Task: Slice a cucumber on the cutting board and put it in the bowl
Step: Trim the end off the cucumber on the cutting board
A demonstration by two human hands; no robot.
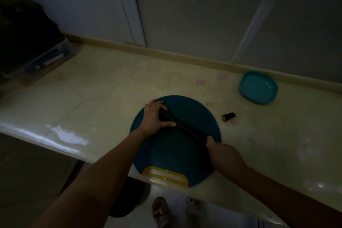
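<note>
Head view, dim light: the cucumber [185, 127] lies diagonally across the round blue cutting board [175, 155], its far end toward the left and its near end toward the right. Of the two hands, the left hand [153, 116] grips the far end, fingers curled over the top and thumb stretched along the near side. The right hand [224, 155] is seen from the back with its fingertips at the cucumber's near end. Whether it pinches the cucumber or holds a knife there I cannot tell, as the fingers are hidden and the dark shapes merge. A short cut-off stub [228, 116] sits on the tabletop [111, 89] just off the board's right edge, and the teal bowl [259, 87] stands well apart at the far right.

The cucumber should handle as a firm, light rod that rolls easily, with a smooth, possibly slick skin. Judging by this, the safest hold is a curled grip over the uncut length, well back from the cutting end. The slices will likely be wet and best gathered together.
</note>
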